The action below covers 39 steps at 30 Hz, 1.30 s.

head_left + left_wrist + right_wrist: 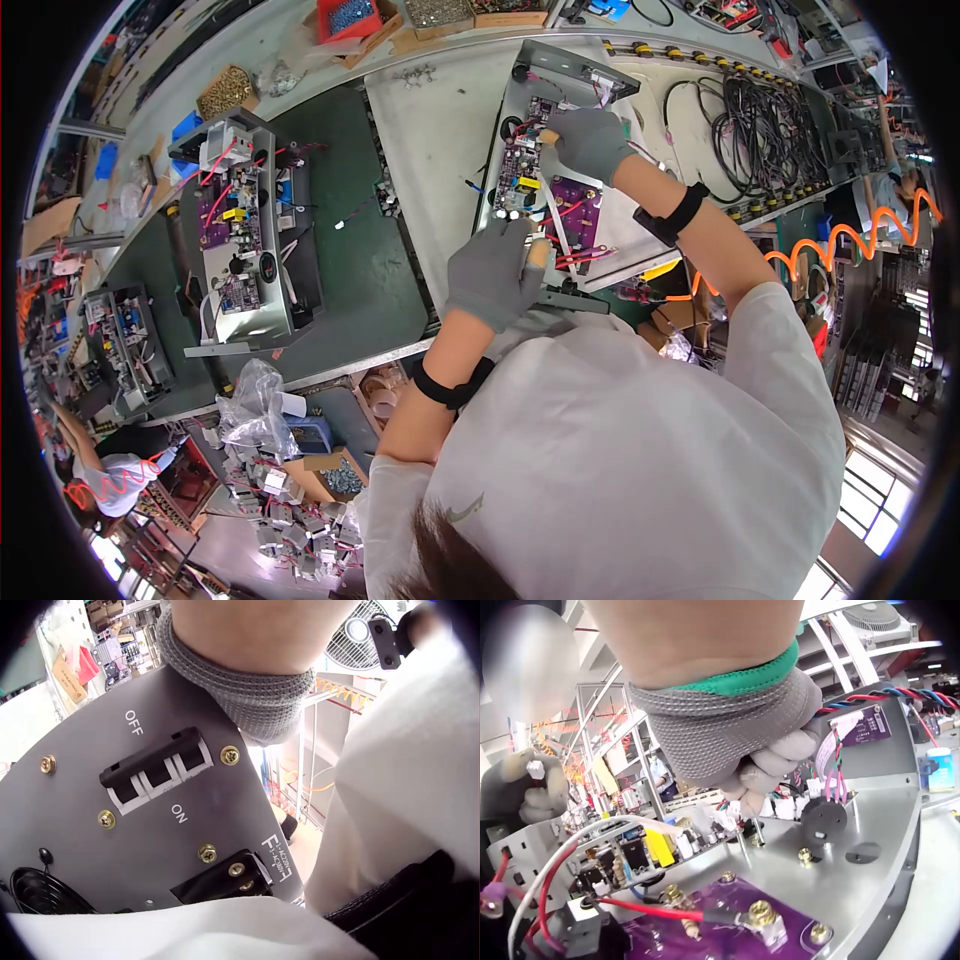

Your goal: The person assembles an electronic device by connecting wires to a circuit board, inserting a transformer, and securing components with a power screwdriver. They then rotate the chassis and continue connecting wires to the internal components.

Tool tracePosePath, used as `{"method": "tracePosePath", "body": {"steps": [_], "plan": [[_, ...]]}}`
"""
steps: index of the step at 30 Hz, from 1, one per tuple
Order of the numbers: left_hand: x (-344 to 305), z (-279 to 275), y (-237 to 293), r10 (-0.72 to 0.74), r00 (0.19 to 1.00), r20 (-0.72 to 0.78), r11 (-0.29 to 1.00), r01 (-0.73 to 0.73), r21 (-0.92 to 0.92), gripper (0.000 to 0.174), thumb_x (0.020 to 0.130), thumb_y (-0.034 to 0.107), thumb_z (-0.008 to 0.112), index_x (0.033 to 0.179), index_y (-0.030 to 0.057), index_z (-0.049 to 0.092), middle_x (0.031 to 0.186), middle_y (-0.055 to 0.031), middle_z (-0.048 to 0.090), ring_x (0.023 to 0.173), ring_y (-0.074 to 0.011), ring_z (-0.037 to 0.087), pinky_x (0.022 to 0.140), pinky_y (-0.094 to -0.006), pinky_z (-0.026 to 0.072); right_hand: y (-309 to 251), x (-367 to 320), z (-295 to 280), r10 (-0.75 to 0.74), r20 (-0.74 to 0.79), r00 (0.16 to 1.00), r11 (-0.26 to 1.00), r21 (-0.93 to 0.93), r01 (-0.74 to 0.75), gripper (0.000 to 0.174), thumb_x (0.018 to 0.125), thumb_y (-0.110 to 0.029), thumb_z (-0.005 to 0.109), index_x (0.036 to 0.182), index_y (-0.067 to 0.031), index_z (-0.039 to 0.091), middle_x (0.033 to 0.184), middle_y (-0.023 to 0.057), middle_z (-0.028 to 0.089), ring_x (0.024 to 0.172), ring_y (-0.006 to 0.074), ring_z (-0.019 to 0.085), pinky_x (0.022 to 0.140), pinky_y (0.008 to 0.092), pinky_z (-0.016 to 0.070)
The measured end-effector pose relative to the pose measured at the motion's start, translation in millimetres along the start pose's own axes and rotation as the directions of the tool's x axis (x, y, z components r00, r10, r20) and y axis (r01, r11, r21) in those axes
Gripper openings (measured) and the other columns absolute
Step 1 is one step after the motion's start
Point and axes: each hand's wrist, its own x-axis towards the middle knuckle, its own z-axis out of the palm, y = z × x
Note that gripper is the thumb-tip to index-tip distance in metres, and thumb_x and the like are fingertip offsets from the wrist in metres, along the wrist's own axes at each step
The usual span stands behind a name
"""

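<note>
A metal chassis (pixel 512 100) with its circuit boards lies in front of me. Grey gloves cover both hands. My right hand (pixel 590 145) is over the far part of the board (pixel 634 859), fingers curled and fingertips pinching at a small white plug (pixel 727 817) by its edge. Nearer my body, the left hand (pixel 495 270) pinches a small white connector (pixel 535 769) between thumb and finger, above the grey breaker (pixel 529 862). A purple board (pixel 705 915) with red leads sits beside them. The left wrist view shows the chassis end panel (pixel 165 832) with its breaker switch (pixel 157 772).
Another chassis (pixel 270 200) with boards stands on the green mat (pixel 360 260) to the left. Coiled black cables (pixel 765 140) lie at the right. Boxes of screws (pixel 228 92) and a red bin (pixel 348 20) line the back. An orange coiled hose (pixel 830 240) hangs at right.
</note>
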Motion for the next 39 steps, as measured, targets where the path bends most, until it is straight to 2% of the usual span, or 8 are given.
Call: {"method": "tracePosePath", "body": {"steps": [9,18,20,24,26,33,36,39], "plan": [[-1.3,3.5,-3.3,0.000,1.000,-0.002,1.000,0.000,0.023,0.025,0.082,0.028,0.057,0.099,0.0090,0.059,0.082,-0.0097,0.059,0.070,-0.0283,0.060,0.057,-0.0374,0.0474,-13.4,19.0,-17.8,-0.093,0.169,0.981,0.973,-0.193,0.126,0.017,0.077,-0.021,0.054,0.088,-0.0193,0.067,0.080,0.0063,0.065,0.079,0.0267,0.063,0.065,0.0415,0.0483],[0.4,-2.9,-2.5,-0.037,0.996,0.083,0.999,0.037,0.002,0.029,0.078,0.026,0.060,0.103,0.0109,0.058,0.086,-0.0092,0.059,0.072,-0.0275,0.060,0.058,-0.0374,0.0484,0.1,25.6,-6.1,-0.134,0.085,0.987,0.990,-0.035,0.137,0.019,0.077,-0.020,0.053,0.088,-0.0186,0.068,0.081,0.0063,0.065,0.078,0.0284,0.062,0.068,0.0403,0.0484],[0.2,-3.8,-2.8,-0.045,0.994,0.103,0.999,0.046,-0.004,0.031,0.077,0.026,0.061,0.104,0.0114,0.057,0.088,-0.0095,0.059,0.072,-0.0274,0.061,0.059,-0.0376,0.0486,-5.6,25.2,-13.2,-0.058,0.187,0.981,0.992,-0.098,0.077,0.023,0.078,-0.024,0.054,0.095,-0.0174,0.067,0.090,0.0073,0.066,0.085,0.0279,0.063,0.070,0.0402,0.0495],[0.0,-0.9,-4.0,-0.037,0.995,0.098,0.999,0.036,0.013,0.032,0.075,0.025,0.062,0.104,0.0120,0.057,0.088,-0.0096,0.059,0.073,-0.0271,0.060,0.060,-0.0379,0.0489,-12.3,28.3,-20.9,-0.031,0.242,0.970,0.989,-0.132,0.065,0.023,0.080,-0.027,0.054,0.095,-0.0178,0.068,0.090,0.0074,0.066,0.086,0.0275,0.063,0.071,0.0403,0.0495],[0.7,-0.1,-4.0,-0.032,0.996,0.083,0.999,0.030,0.022,0.032,0.075,0.025,0.062,0.103,0.0120,0.057,0.088,-0.0095,0.059,0.073,-0.0270,0.060,0.060,-0.0379,0.0490,-10.7,33.1,-21.2,0.032,0.331,0.943,0.999,-0.008,-0.031,0.022,0.080,-0.029,0.055,0.094,-0.0178,0.068,0.089,0.0077,0.066,0.086,0.0272,0.063,0.072,0.0397,0.0496],[0.1,-1.4,-5.7,-0.035,0.996,0.082,0.999,0.037,-0.025,0.028,0.075,0.024,0.062,0.099,0.0109,0.056,0.084,-0.0090,0.058,0.071,-0.0269,0.060,0.059,-0.0376,0.0490,-10.1,23.9,-10.8,-0.044,0.206,0.978,0.991,-0.111,0.068,0.021,0.075,-0.023,0.054,0.088,-0.0189,0.069,0.083,0.0080,0.066,0.078,0.0282,0.063,0.068,0.0402,0.0495],[-0.3,-0.6,-6.1,-0.024,0.998,0.051,0.998,0.026,-0.049,0.028,0.075,0.025,0.062,0.099,0.0108,0.056,0.083,-0.0088,0.058,0.070,-0.0266,0.060,0.058,-0.0371,0.0489,-10.4,22.0,-11.5,-0.015,0.167,0.986,0.992,-0.123,0.036,0.021,0.080,-0.033,0.056,0.087,-0.0194,0.070,0.083,0.0061,0.066,0.080,0.0261,0.063,0.069,0.0391,0.0496],[-0.6,-0.8,-7.0,-0.011,0.999,0.044,0.998,0.013,-0.055,0.029,0.076,0.026,0.062,0.099,0.0108,0.056,0.082,-0.0088,0.057,0.069,-0.0263,0.060,0.057,-0.0367,0.0487,-11.3,25.2,-21.9,0.002,0.178,0.984,0.996,-0.090,0.015,0.020,0.074,-0.032,0.060,0.081,-0.0176,0.071,0.076,0.0080,0.066,0.075,0.0265,0.063,0.067,0.0385,0.0495]]}}
